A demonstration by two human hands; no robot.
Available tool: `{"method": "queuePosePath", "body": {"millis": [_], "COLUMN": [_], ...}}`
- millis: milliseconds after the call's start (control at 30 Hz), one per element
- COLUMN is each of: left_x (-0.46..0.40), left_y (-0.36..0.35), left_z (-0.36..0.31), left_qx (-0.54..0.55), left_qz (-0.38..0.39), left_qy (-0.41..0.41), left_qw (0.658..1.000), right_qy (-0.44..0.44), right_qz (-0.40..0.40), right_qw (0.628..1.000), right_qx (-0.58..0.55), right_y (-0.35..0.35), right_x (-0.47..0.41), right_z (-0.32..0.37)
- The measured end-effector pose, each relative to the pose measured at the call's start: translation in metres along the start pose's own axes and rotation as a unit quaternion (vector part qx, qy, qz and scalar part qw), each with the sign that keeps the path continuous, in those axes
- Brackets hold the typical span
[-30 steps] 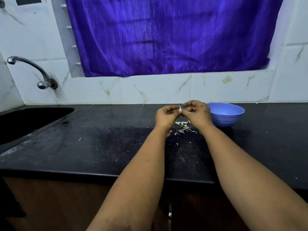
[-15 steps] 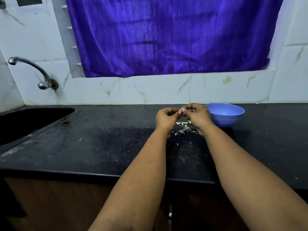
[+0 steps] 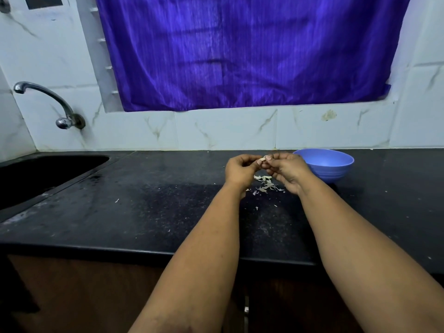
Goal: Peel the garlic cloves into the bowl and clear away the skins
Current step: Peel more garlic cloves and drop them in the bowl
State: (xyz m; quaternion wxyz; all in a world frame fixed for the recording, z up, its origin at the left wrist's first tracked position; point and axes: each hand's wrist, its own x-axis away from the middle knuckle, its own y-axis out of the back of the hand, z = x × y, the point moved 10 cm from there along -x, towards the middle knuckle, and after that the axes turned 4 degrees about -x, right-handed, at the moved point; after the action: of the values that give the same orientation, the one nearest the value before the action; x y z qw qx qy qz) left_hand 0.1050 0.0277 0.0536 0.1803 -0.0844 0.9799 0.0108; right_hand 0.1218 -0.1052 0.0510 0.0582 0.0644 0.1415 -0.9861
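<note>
Both hands are raised a little above the black counter, fingertips meeting over a small pale garlic clove [image 3: 261, 160]. My left hand [image 3: 240, 170] pinches the clove from the left, and my right hand [image 3: 286, 170] pinches it from the right with curled fingers. Directly under the hands lies a small heap of papery garlic skins [image 3: 265, 183] on the counter. A blue plastic bowl [image 3: 332, 164] stands just right of my right hand, near the wall; what it holds is hidden from here.
The black counter [image 3: 144, 212] carries scattered skin flecks. A dark sink [image 3: 36, 174] is sunk in at the left under a chrome tap [image 3: 48, 102]. White tiled wall and a purple curtain [image 3: 240, 51] stand behind. The counter's front edge runs below my forearms.
Both hands stayed over the skin heap, shifting only slightly while working the clove between the fingertips. The bowl and skins have not moved.
</note>
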Motion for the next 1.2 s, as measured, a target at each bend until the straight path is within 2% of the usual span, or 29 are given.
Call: {"method": "queuePosePath", "body": {"millis": [200,367,433,533,633,733,867,967,1067,1200], "left_x": [0.000,0.001,0.001,0.001,0.003,0.003,0.004,0.006,0.006,0.005], "left_y": [-0.002,-0.002,-0.003,-0.003,-0.003,-0.003,-0.003,-0.004,-0.003,-0.001], "left_z": [0.000,-0.005,-0.006,-0.005,-0.005,-0.006,-0.005,-0.005,-0.004,-0.003], "left_qx": [-0.001,0.064,0.081,0.061,0.060,0.041,0.031,0.036,0.037,0.017], "left_qz": [0.004,0.006,0.014,0.015,0.009,0.008,0.005,0.007,0.001,-0.008], "left_qy": [-0.007,-0.003,-0.001,-0.003,-0.003,-0.005,0.005,0.011,0.019,0.015], "left_qw": [1.000,0.998,0.997,0.998,0.998,0.999,0.999,0.999,0.999,1.000], "right_qy": [-0.016,-0.070,-0.068,-0.042,0.025,0.071,0.068,0.056,0.053,0.089], "right_qz": [0.006,0.015,0.015,-0.006,-0.071,-0.124,-0.131,-0.119,-0.119,-0.133], "right_qw": [1.000,0.985,0.984,0.995,0.994,0.960,0.920,0.916,0.928,0.928], "right_qx": [-0.019,-0.155,-0.163,-0.093,0.079,0.240,0.362,0.379,0.348,0.336], "right_y": [-0.004,-0.005,-0.003,0.002,0.019,0.030,0.032,0.030,0.031,0.032], "right_x": [0.000,0.001,0.000,-0.003,-0.010,-0.006,-0.005,-0.008,-0.002,0.003], "right_z": [-0.005,-0.011,-0.008,-0.007,-0.001,0.012,0.017,0.013,0.015,0.025]}}
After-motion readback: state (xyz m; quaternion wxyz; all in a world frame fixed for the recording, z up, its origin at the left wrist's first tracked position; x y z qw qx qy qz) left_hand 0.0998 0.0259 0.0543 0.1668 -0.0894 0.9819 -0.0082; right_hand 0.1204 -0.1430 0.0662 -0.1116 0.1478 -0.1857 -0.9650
